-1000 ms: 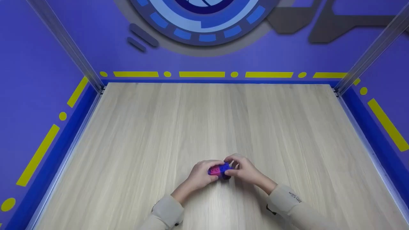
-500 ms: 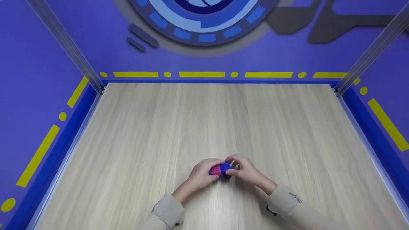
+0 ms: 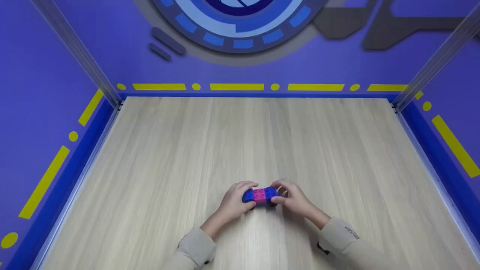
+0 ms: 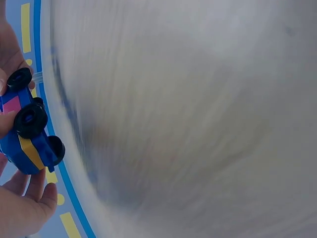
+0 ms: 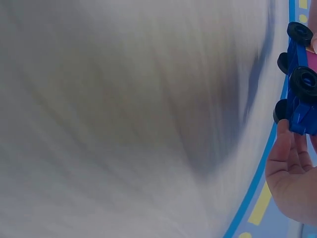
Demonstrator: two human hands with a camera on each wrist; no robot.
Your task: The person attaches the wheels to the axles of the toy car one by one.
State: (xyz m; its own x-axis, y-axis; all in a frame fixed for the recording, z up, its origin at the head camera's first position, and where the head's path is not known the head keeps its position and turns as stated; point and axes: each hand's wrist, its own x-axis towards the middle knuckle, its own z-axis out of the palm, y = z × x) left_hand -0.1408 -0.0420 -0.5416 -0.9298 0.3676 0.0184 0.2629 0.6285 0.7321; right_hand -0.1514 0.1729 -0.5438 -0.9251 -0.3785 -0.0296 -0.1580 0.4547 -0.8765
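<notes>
A toy car (image 3: 259, 195) of building blocks, blue at both ends with a pink studded block between, is held between my two hands. My left hand (image 3: 233, 201) grips its left end, fingers over the far side and thumb on the near side. At the other end my right hand (image 3: 294, 198) pinches the blue part between thumb and fingers. In the left wrist view black wheels (image 4: 30, 120) and a yellow stripe (image 4: 31, 151) show on the car. The right wrist view shows its blue underside (image 5: 297, 64) with wheels, my right fingers (image 5: 282, 144) touching one end.
The wood-grain tabletop (image 3: 240, 142) spreads around the hands. Purple-blue panels with yellow dashes (image 3: 237, 87) stand at the back and both sides, with metal posts (image 3: 80, 52) at the back corners.
The toy car has shifted slightly and levelled out, showing its left blue end beside the pink block. My right hand has moved a little right; my left fingers cover less of the car.
</notes>
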